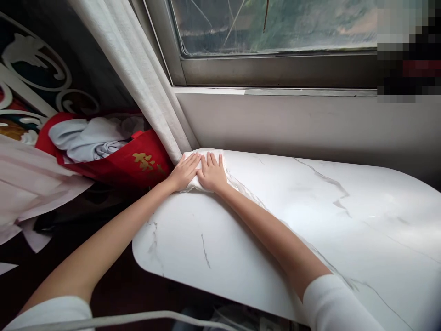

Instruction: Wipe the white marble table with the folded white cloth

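Note:
Both arms reach out to the far left corner of a white marble-patterned table (241, 257). There a white cloth (195, 185) lies on the tabletop, partly covered by the hands. My left hand (184, 171) presses flat on the cloth's left part, fingers stretched out. Beside it my right hand (212, 172) is spread flat on the right part, its thumb touching or nearly touching the left hand. Neither hand grips the cloth; each rests on top.
Left of the table stands a red bag (113, 165) with grey-white fabric (93, 138) inside. A pale curtain (138, 78) hangs by the corner. Behind the table are a wall (292, 119) and a window (275, 27). A pale cable (138, 317) crosses the bottom foreground.

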`<move>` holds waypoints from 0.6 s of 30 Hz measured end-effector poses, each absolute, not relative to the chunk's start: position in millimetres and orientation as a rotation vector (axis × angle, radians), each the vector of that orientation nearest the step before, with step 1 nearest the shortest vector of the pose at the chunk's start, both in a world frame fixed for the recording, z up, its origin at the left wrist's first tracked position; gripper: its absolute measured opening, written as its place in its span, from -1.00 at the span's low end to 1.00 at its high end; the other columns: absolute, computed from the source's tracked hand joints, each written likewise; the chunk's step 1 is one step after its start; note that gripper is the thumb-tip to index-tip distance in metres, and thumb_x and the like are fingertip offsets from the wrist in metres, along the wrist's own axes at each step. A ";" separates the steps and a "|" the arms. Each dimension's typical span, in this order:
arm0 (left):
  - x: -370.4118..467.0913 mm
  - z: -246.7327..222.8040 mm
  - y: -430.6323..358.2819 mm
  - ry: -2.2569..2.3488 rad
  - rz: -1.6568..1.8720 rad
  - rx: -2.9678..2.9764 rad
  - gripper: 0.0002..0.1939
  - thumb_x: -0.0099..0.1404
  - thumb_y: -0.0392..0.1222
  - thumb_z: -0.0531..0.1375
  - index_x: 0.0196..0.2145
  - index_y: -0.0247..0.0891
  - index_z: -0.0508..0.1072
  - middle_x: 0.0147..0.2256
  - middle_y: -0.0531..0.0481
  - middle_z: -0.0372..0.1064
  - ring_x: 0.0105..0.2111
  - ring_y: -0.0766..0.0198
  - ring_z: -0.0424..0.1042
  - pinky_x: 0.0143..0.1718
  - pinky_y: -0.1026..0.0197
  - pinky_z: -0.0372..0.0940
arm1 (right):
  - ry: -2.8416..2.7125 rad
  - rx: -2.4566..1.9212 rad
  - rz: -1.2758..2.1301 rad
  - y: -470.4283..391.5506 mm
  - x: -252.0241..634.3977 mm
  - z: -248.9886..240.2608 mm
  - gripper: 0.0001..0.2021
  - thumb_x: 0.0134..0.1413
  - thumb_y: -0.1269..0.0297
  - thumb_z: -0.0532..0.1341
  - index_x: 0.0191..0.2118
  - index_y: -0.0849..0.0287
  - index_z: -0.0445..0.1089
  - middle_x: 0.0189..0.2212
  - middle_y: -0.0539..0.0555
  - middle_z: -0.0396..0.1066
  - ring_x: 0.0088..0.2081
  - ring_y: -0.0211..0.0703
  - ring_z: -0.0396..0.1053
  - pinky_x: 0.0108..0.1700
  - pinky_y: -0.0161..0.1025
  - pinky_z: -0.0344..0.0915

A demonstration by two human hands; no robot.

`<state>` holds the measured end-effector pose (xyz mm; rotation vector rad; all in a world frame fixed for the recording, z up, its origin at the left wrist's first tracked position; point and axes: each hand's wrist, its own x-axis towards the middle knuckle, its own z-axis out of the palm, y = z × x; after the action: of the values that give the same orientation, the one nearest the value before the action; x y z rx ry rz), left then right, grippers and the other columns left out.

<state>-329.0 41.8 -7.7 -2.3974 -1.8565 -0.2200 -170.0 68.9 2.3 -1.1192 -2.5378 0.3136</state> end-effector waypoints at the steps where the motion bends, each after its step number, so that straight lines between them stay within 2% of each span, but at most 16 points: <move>1: -326.8 -8.0 27.5 -1.848 -0.230 -2.400 -0.45 0.37 -0.22 -0.22 0.26 -0.52 0.00 0.27 -0.32 -0.09 0.28 0.05 -0.14 0.25 -0.11 -0.24 | -2.550 -1.094 0.318 58.1 -166.9 2.7 -0.41 0.24 0.21 -0.14 0.29 0.48 -0.07 0.31 0.34 -0.14 0.33 0.05 -0.27 0.28 0.08 -0.48; 5: -313.4 -8.3 -41.8 -1.844 -0.295 -2.371 -0.43 0.39 -0.17 -0.26 0.28 -0.49 -0.08 0.28 -0.33 -0.12 0.28 0.01 -0.15 0.23 -0.17 -0.22 | -2.599 -0.968 0.365 4.7 -152.6 5.7 -0.41 0.25 0.21 -0.14 0.29 0.49 -0.08 0.31 0.34 -0.15 0.33 0.05 -0.30 0.29 0.11 -0.48; 11: -270.5 -8.5 -138.9 -1.830 -0.364 -2.280 -0.40 0.39 -0.22 -0.23 0.33 -0.24 -0.34 0.31 -0.21 -0.22 0.29 -0.01 -0.16 0.23 -0.20 -0.20 | -2.641 -0.754 0.532 -70.9 -110.1 14.6 -0.40 0.25 0.20 -0.13 0.29 0.52 -0.10 0.31 0.37 -0.17 0.33 0.05 -0.37 0.30 0.11 -0.46; 15: -237.8 -8.0 -165.2 -1.851 -0.341 -2.253 -0.36 0.38 -0.23 -0.20 0.33 -0.24 -0.42 0.32 -0.21 -0.24 0.29 -0.02 -0.19 0.23 -0.21 -0.20 | -2.699 -0.626 0.654 -84.9 -77.2 18.6 -0.39 0.25 0.19 -0.11 0.30 0.48 -0.11 0.31 0.33 -0.20 0.34 -0.01 -0.41 0.32 0.07 -0.45; 18: -226.0 -8.0 -154.9 -1.864 -0.302 -2.259 -0.37 0.39 -0.23 -0.22 0.33 -0.28 -0.43 0.31 -0.25 -0.22 0.29 0.00 -0.21 0.23 -0.21 -0.23 | -2.713 -0.663 0.722 -69.7 -69.3 19.8 -0.38 0.24 0.18 -0.11 0.31 0.48 -0.13 0.32 0.32 -0.25 0.34 -0.02 -0.44 0.31 0.07 -0.47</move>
<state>-226.0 -154.9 -8.0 -2.2588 -1.8636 -0.3018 -69.3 -69.7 19.8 -0.6627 -2.7129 0.7216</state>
